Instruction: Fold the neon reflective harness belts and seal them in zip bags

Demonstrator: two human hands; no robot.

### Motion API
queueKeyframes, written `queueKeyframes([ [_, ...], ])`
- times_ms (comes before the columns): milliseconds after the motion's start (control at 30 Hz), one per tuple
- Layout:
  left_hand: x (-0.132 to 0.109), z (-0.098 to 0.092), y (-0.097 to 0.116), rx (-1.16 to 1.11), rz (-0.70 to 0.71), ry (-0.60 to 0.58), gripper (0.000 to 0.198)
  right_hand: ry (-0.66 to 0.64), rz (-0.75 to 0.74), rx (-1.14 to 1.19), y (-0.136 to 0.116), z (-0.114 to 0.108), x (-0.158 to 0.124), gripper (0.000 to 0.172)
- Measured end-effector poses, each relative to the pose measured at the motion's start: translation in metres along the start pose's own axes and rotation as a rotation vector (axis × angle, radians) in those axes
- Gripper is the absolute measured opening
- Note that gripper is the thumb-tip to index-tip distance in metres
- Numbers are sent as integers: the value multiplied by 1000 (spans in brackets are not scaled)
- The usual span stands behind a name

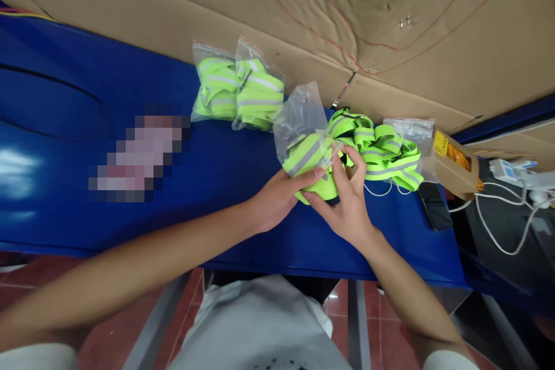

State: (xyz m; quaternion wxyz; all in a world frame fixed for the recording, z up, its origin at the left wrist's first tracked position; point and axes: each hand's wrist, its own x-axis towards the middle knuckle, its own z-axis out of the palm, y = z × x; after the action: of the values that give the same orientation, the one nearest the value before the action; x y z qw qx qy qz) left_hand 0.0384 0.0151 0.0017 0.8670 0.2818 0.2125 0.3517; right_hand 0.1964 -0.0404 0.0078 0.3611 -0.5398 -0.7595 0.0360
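Observation:
A clear plastic zip bag (304, 108) with a neon-yellow reflective strap (309, 153) bunched in it is between my hands, above the table. My left hand (277, 201) grips its left side, the thumb lying over the strap. On the right, my right hand (350, 199) has its fingertips closed at the bag's edge. Just behind that hand lies a pile of loose reflective straps (392, 153), with grey stripes and some black parts. Two filled zip bags, a left bag (215, 87) and a right bag (260, 95), lean side by side at the back.
The blue table (229, 170) meets a cardboard wall (147, 17) at the back. Right of the straps are a small cardboard box (457, 170), a dark phone (435, 206) and white cables (498, 243). A pixelated patch (139, 156) covers something on the left.

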Motion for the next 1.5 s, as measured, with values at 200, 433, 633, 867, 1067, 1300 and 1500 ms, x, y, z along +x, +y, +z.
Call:
queueKeyframes([
  [200,8,-12,10,-16,-18,34,35,-9,-26,76,0,1,0,77],
  [433,3,-5,12,60,80,-9,44,69,-74,-45,-10,8,-6,70],
  [633,1,2,1,33,29,-36,54,76,50,54,-6,1,1,48],
  [867,7,-2,8,24,39,33,53,41,124,138,6,9,-2,81],
  [1067,1,2,-9,-38,58,122,56,130,245,253,6,20,-5,60],
  [1300,-7,9,-23,62,114,139,63,105,541,613,1,27,-2,68],
  [1500,-14,5,13,527,374,57,76,102,717,896,22,-13,14,71],
])
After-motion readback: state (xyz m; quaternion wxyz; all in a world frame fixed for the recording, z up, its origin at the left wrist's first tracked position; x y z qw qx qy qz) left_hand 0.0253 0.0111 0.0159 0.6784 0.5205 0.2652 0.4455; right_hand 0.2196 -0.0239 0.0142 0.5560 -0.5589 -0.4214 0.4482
